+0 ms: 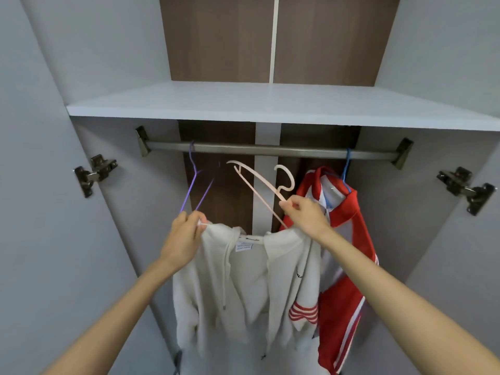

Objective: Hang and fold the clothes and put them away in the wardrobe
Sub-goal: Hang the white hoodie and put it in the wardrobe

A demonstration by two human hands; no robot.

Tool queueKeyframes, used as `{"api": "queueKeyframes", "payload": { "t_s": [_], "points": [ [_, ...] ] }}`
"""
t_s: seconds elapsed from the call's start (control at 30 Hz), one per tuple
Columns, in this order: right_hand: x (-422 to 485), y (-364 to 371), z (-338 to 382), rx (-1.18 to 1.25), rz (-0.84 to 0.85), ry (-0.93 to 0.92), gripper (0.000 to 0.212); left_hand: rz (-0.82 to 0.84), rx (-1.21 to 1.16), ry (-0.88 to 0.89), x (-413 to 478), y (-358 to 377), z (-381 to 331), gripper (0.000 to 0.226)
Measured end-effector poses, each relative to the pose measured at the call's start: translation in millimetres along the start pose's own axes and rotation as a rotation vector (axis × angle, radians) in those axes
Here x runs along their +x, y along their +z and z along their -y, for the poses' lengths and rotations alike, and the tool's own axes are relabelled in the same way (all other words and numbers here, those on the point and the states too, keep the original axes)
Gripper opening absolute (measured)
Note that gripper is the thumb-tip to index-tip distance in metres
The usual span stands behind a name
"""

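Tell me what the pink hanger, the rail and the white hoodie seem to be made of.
The pink hanger is likely plastic: smooth, matte, a thin moulded one-piece shape. The rail looks like metal, with a dull grey sheen along its length. The white hoodie is soft knit fabric, possibly cotton: it drapes and creases.

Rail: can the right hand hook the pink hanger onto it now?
Probably yes: the rail is free between the purple hanger and the red jacket, above the right hand gripping the pink hanger.

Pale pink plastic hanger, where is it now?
Head view, centre: the pale pink plastic hanger sits in the right hand, below the metal rail, between the purple hanger and red jacket.
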State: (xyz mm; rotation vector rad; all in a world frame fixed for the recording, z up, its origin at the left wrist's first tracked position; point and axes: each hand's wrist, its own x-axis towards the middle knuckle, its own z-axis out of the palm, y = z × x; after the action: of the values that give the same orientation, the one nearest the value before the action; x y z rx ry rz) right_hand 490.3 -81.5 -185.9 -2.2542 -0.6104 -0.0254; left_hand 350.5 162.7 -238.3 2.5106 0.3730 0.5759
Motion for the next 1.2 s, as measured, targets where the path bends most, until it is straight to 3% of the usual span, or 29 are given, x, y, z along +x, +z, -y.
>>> {"api": "queueKeyframes", "payload": {
  "t_s": [0.2,0.3,0.33,0.43,0.53,0.63,0.67,0.87,1.03,1.17,1.2],
  "points": [
    [-77,-2,28,0.168,0.039,-0.006,0.032,0.059,-0.088,-0.001,-50,-3,3,0.012],
    [-112,-3,36,0.203,0.001,-0.008,0.032,0.036,-0.227,-0.025,-67,3,10,0.081],
    [-124,-3,40,0.235,-0.004,0.001,0.033,0.033,-0.244,-0.016,-72,9,13,0.087],
    [-153,-9,52,0.344,0.017,0.006,0.035,0.068,-0.212,-0.027,-97,22,6,0.076],
    [-175,-18,60,0.37,0.059,0.016,0.033,0.016,-0.256,-0.089,-119,34,-3,0.083],
    [-189,-24,62,0.345,0.065,0.022,0.032,0.108,-0.373,-0.09,-135,45,-7,0.019],
    [-193,-26,63,0.343,0.065,0.025,0.033,0.117,-0.417,-0.125,-139,52,-6,0.015],
    [-208,-33,64,0.357,0.115,0.037,0.031,0.26,-0.602,-0.312,-168,60,-37,0.026],
    [-217,-39,63,0.372,0.167,0.029,0.032,0.533,-0.871,-0.47,-189,70,-73,0.013],
    [-220,-51,59,0.396,0.174,0.018,0.034,0.74,-0.533,-0.284,-212,89,-81,0.003],
    [-219,-54,58,0.389,0.175,0.013,0.034,0.805,-0.491,-0.21,-218,94,-80,0.012]
  ]
}}
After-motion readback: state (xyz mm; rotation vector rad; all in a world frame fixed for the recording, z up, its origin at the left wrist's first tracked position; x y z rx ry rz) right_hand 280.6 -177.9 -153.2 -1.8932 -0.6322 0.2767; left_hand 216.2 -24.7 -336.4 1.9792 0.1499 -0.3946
